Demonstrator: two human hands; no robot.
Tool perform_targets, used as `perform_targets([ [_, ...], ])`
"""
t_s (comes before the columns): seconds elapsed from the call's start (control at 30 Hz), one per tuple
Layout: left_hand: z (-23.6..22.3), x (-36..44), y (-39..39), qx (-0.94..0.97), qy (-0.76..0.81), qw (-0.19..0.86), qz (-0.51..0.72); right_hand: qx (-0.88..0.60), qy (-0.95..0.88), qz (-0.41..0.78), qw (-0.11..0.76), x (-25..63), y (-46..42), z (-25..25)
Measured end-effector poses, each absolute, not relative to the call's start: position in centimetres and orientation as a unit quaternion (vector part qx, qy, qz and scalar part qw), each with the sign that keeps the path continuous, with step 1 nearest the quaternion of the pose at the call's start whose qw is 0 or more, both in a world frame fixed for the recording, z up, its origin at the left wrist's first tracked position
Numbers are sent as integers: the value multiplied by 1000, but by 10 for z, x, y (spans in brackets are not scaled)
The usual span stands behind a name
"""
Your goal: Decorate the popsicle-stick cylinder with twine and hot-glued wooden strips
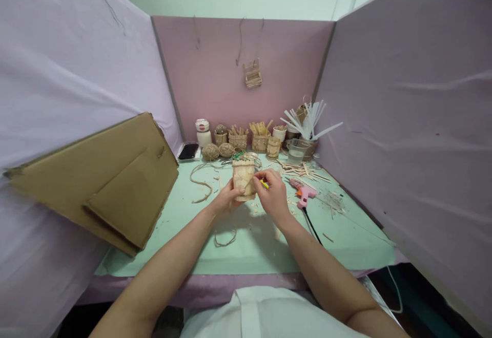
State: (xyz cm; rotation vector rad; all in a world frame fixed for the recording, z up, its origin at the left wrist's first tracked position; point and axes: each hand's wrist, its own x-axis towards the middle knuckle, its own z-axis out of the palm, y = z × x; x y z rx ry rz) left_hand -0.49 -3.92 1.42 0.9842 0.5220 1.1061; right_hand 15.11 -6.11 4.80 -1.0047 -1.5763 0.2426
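Note:
A small pale cup-shaped holder, covered in wood-coloured pieces with a rougher rim, is upright above the table. My left hand grips it from the left side and below, the thumb across its lower front. At its right side is my right hand, fingers pinched together close to the cup's wall. A small yellow tool shows between these fingers; most of it is hidden, so I cannot tell its exact kind. Pale shavings lie on the table under the hands.
A pink glue gun with a black cord lies at right, near thin wooden sticks. Twine balls, stick-filled baskets and glue sticks line the back. Cardboard leans at left; a twine loop lies in front.

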Motion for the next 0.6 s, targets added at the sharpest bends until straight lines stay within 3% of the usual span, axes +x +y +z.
perform_targets([
  [0.3, 9, -5, -38, 447, 259, 701, 491, -434, -696, 37, 571, 154, -62, 47],
  [0.6, 4, -6, -38, 446, 253, 705, 491, -432, -689, 50, 580, 156, -60, 46],
])
